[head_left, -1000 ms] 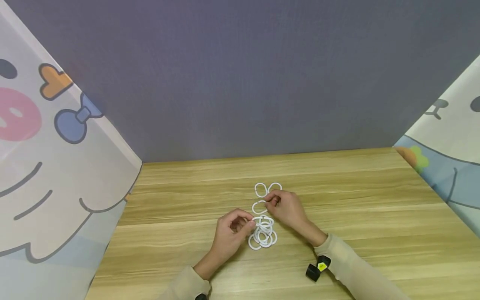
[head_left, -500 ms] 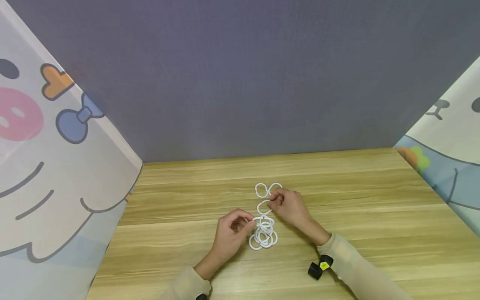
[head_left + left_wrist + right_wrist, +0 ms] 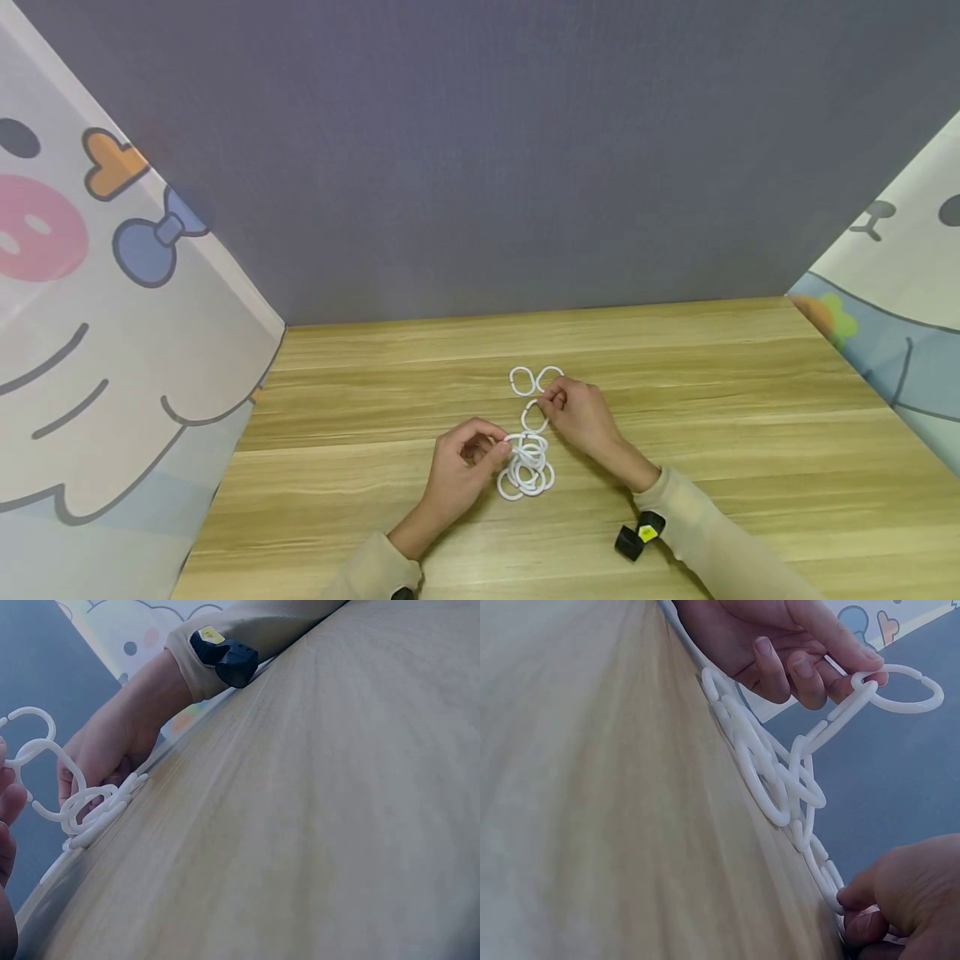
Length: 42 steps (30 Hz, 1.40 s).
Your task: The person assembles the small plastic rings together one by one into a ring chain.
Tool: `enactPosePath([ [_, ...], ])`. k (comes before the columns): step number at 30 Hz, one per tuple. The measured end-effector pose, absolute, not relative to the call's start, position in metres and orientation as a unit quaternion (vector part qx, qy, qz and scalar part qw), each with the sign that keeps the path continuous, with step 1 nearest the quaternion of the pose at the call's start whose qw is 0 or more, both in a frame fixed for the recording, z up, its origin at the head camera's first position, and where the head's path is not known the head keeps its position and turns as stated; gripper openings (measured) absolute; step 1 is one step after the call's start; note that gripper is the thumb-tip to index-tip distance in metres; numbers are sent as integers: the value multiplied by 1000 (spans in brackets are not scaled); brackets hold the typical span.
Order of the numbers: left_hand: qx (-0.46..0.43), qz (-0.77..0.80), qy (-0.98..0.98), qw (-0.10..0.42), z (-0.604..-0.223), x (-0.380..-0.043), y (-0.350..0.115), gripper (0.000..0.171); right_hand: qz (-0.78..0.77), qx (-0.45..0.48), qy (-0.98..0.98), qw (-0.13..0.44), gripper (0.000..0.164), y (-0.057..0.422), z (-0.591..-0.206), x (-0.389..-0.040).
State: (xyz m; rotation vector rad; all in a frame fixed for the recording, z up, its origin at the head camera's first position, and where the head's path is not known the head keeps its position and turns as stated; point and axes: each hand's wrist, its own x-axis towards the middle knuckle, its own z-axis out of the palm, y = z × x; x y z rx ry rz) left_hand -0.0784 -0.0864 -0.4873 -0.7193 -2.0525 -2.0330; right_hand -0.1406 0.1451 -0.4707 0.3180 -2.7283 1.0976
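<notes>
My left hand (image 3: 465,458) pinches one link of a linked white plastic chain (image 3: 529,457) between thumb and fingertips. In the right wrist view, the pinched link is raised off the wood, and another C-shaped link (image 3: 907,709) hangs loosely at the fingertips. The rest of the chain lies heaped on the table, beside the left hand. My right hand (image 3: 581,417) pinches a separate white link (image 3: 524,414) just beyond the heap, low over the tabletop. That link has a small gap in its loop, and my fingers hide its right side.
Two more white links, a left one (image 3: 513,381) and a right one (image 3: 551,367), lie on the wooden table (image 3: 360,517) beyond the right hand. A grey panel (image 3: 480,167) stands at the back. Cartoon-printed walls (image 3: 187,333) flank both sides.
The right hand has shifted slightly to the right, drawing its link along with it away from the left hand. The left hand keeps its hold on the chain and stays in place.
</notes>
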Motion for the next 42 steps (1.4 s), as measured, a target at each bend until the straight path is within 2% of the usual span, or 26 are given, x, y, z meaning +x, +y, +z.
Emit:
enactPosePath([
  [8, -238, -677, -692, 81, -485, -78, -86, 7, 405, 110, -903, 95, 10, 151, -470, -140],
  [15, -243, -672, -693, 92, -486, -79, -87, 9, 429, 167, -878, 129, 14, 168, -504, -158],
  [21, -242, -668, -697, 98, -486, -79, -87, 10, 484, 162, -853, 112, 8, 156, -466, -143],
  [26, -244, -667, -697, 98, -486, -79, -88, 9, 531, 117, -834, 95, 6, 146, -440, -133],
  [32, -244, -668, -696, 98, -487, -79, -88, 8, 588, 116, -797, 73, 5, 145, -424, -125],
  [42, -249, -673, -689, 101, -488, -79, -88, 9, 592, 152, -791, 37, 10, 150, -410, -108],
])
